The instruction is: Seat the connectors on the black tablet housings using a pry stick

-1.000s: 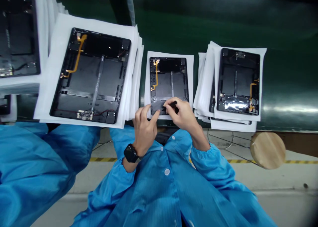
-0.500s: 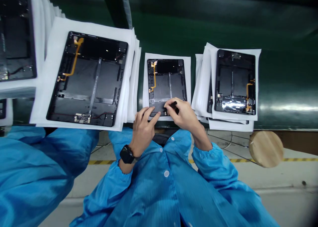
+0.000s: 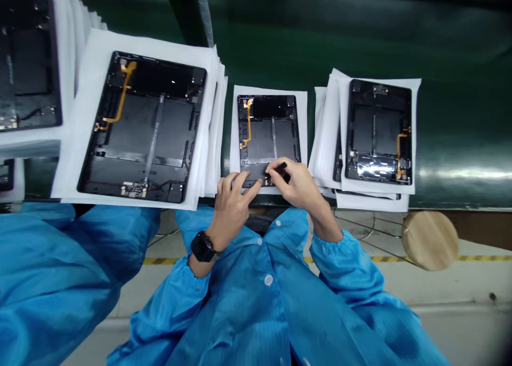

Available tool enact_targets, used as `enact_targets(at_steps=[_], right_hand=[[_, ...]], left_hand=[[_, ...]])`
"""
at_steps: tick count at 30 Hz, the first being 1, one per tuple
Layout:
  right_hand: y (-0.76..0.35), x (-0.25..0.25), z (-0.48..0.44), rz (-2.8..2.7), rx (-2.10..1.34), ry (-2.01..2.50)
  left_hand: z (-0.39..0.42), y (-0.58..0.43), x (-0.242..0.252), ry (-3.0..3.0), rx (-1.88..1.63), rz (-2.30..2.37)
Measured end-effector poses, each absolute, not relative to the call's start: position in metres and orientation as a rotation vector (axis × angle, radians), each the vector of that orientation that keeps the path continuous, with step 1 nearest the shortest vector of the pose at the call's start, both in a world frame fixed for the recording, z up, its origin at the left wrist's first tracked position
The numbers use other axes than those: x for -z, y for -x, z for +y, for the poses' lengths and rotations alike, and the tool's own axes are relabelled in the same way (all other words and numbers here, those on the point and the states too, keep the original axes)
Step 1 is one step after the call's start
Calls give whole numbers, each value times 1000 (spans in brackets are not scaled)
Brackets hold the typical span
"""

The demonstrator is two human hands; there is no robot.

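A black tablet housing [image 3: 260, 136] with an orange flex cable along its left side lies on a white foam sheet [image 3: 234, 110] in front of me. My left hand [image 3: 232, 203] rests with spread fingers on the near left edge of the housing. Above the near edge, a little right of the middle, my right hand [image 3: 294, 184] pinches a small black tool [image 3: 281, 168]. The tip of the tool and part of the small circuit board beneath it are hidden by my fingers.
To the left, a larger-looking housing [image 3: 140, 131] lies on stacked white sheets, with another housing [image 3: 30, 62] beyond it. At the right sits a stack topped by a housing [image 3: 378, 131]. A round wooden stool [image 3: 430, 240] stands below the green surface [image 3: 460, 142]. Another person's blue clothing [image 3: 60, 280] shows at left.
My left hand's thumb has shifted slightly right along the near edge. My right fingers and the black tool have moved very slightly right.
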State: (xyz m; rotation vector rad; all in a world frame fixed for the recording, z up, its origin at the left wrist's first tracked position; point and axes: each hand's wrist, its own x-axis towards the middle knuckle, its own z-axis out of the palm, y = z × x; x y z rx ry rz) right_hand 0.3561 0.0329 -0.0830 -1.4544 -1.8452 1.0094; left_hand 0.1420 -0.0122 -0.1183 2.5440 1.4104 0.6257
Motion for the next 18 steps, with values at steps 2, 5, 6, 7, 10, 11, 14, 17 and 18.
enact_targets(at_steps=[2,5,6,7,10,11,14,17,18], right_hand=[[-357,84,32,-1781,-1065,1437],[-357,87,30,-1671,-1139,1402],[-357,88,30,-1658,-1149,1400],[-356,89,30,-1657,-1150,1404],[-356,90,30,-1682,-1137,1428],[-356,91,30,-1686,-1133,1432],[-357,90,31,-1702,-1121,1434],[-358,89,32,-1725,-1107,1441],[-358,89,32,-1732,-1104,1444]], left_hand=[[-11,-141,118,-2561,-608,1397],[-10,-140,118,-2573,-607,1374],[-10,-139,118,-2577,-607,1372],[-9,-139,118,-2581,-607,1372],[-9,-139,118,-2589,-604,1377],[-9,-138,118,-2588,-608,1375],[-9,-138,117,-2571,-624,1367],[-9,-138,117,-2549,-614,1361],[-9,-138,117,-2546,-608,1362]])
